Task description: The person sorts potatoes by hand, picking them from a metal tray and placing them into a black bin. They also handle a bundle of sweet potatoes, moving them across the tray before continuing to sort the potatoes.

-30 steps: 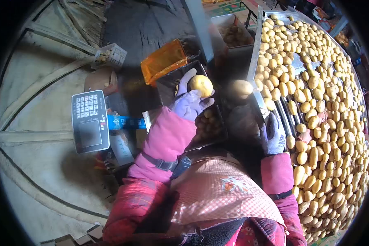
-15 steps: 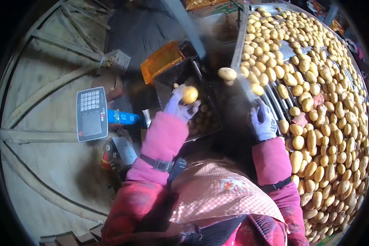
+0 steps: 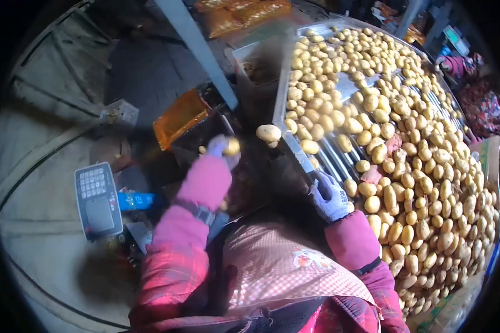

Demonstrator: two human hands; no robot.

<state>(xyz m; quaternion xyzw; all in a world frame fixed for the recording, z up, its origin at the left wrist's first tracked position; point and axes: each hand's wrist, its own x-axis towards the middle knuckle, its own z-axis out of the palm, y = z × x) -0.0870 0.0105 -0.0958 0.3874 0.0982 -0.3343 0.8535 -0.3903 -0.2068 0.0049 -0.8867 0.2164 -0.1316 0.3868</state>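
My left hand (image 3: pixel 223 151), in a pale glove and somewhat blurred, is closed on a potato (image 3: pixel 232 146). It hangs over a dark crate (image 3: pixel 185 145) whose contents are mostly hidden in shadow and behind my arm. My right hand (image 3: pixel 330 198), gloved too, is at the near-left edge of the metal roller table (image 3: pixel 298 151). Its fingers are curved and apart from the thumb, with nothing visible between them. Many loose potatoes (image 3: pixel 414 183) cover the rollers beside it. Two potatoes (image 3: pixel 268 133) sit just outside the table's left corner.
An orange crate (image 3: pixel 179 119) stands behind the dark one. To the left is a scale display (image 3: pixel 98 201) on a blue support. A metal post (image 3: pixel 197 53) rises beyond the crates, near filled orange bags (image 3: pixel 244 14). Another person's pink sleeve (image 3: pixel 454 65) shows at the far right.
My view has turned right, so the scale, crates and table appear farther left. The left hand still holds the potato over the dark crate. My right hand stays by the table edge, fingers more curved.
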